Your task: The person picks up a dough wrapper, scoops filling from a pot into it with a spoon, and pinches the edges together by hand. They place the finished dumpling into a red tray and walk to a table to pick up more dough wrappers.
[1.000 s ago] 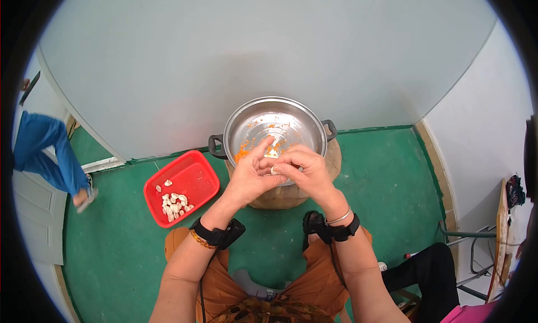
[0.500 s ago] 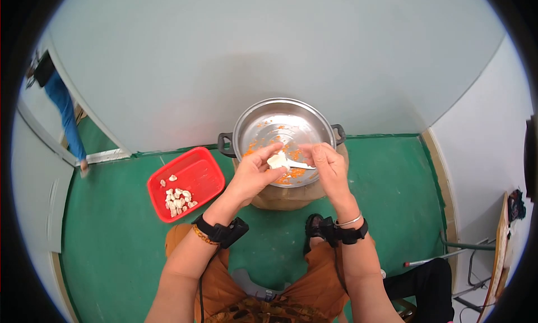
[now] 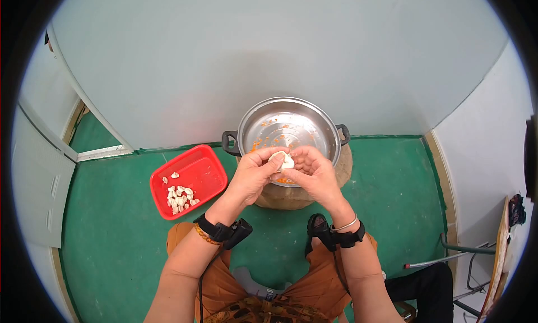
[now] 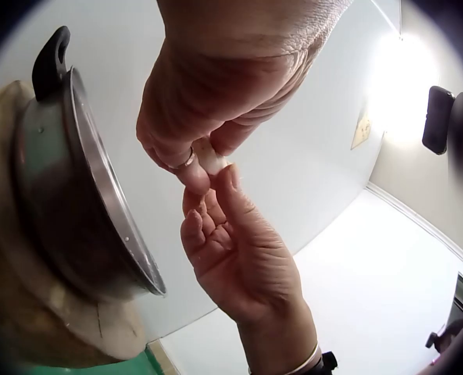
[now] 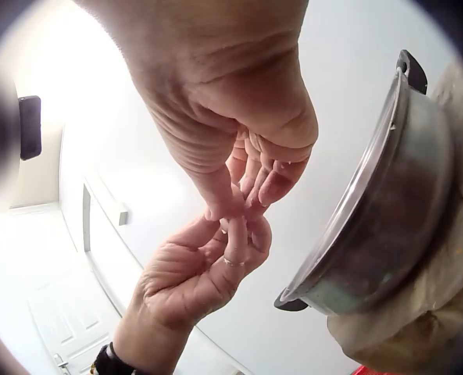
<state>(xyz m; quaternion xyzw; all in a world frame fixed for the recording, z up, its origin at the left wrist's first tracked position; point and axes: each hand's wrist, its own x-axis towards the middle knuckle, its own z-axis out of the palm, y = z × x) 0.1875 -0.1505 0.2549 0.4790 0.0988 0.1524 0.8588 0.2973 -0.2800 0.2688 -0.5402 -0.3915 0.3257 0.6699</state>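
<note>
In the head view, a soft white piece of dough [image 3: 287, 161] is between both hands, over the near side of a wide steel pot [image 3: 255, 118]. My left hand [image 3: 255, 174] pinches the dough with thumb and fingers. My right hand [image 3: 316, 174] meets it from the other side, thumb tip on the dough and fingers curled behind. Much of the dough is hidden by fingers in the left wrist view, where a pale bit of it [image 4: 209, 158] shows. Small orange shreds [image 3: 284, 127] stick to the pot's inside.
A red plastic basin [image 3: 216, 180] on the green floor, left of the pot, holds several small white folded dough pieces [image 3: 180, 198]. The pot stands on a wooden stump [image 3: 280, 199] against a grey wall. At right are another person's dark-clad leg [image 3: 426, 284] and a metal-framed stand [image 3: 471, 247].
The spread white dough has become a smaller, gathered piece as both hands closed in on it. A narrow white thing seen by the right hand half a second ago no longer shows. The passer-by at left has gone.
</note>
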